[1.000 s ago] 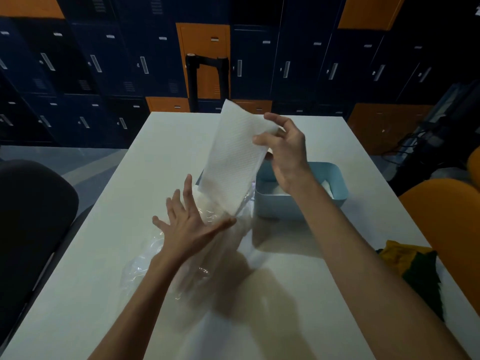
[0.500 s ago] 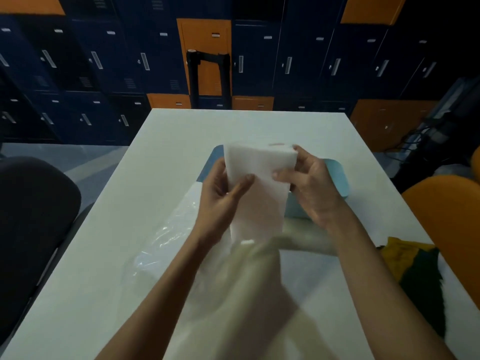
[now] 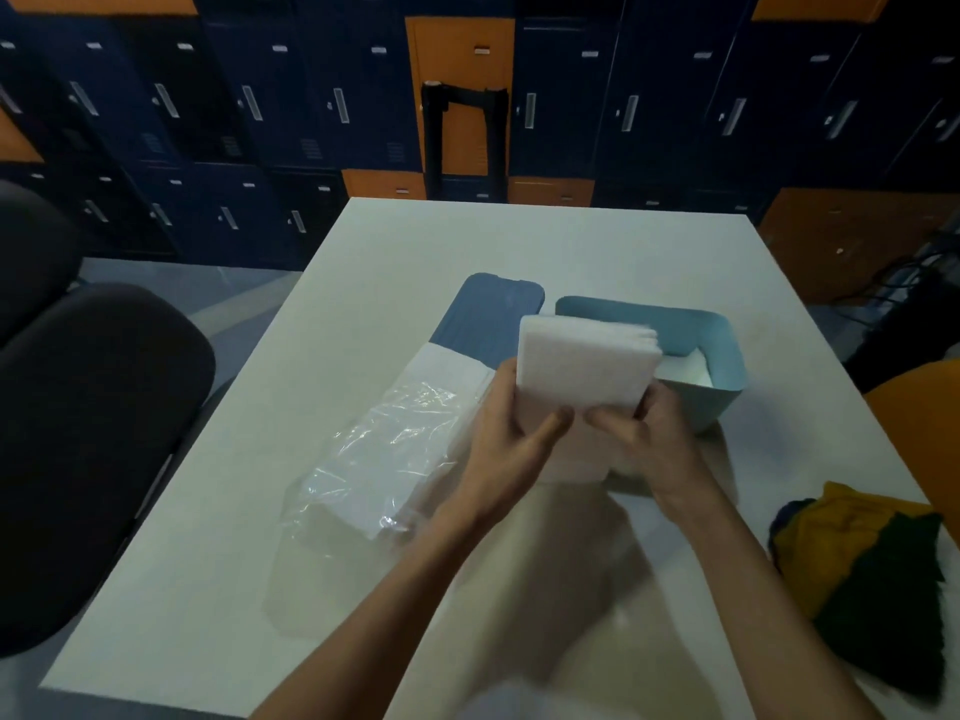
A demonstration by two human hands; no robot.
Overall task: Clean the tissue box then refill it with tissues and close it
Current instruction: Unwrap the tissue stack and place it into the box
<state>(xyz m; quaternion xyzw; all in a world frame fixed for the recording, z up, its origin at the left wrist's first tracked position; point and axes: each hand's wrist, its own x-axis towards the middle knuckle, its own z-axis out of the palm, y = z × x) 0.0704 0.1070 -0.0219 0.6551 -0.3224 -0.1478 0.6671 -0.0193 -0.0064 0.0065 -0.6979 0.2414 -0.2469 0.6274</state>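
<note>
A folded stack of white tissues (image 3: 584, 368) is held upright above the table by both hands. My left hand (image 3: 506, 444) grips its left edge, thumb across the front. My right hand (image 3: 652, 436) pinches its lower right side. Just behind the stack stands the open light blue tissue box (image 3: 724, 350), with some white tissue lying inside. The dark blue lid (image 3: 491, 314) lies flat to the left of the box. A clear plastic tissue wrapper (image 3: 384, 459), still holding white tissues, lies on the table left of my hands.
A yellow and dark green cloth (image 3: 862, 558) is bunched at the white table's (image 3: 363, 262) right edge. A black chair (image 3: 78, 433) stands to the left, an orange chair (image 3: 919, 423) to the right. Blue and orange lockers fill the background.
The single sheet my right hand held up has come down and been folded. Both hands now hold it as a thick folded stack in front of the box.
</note>
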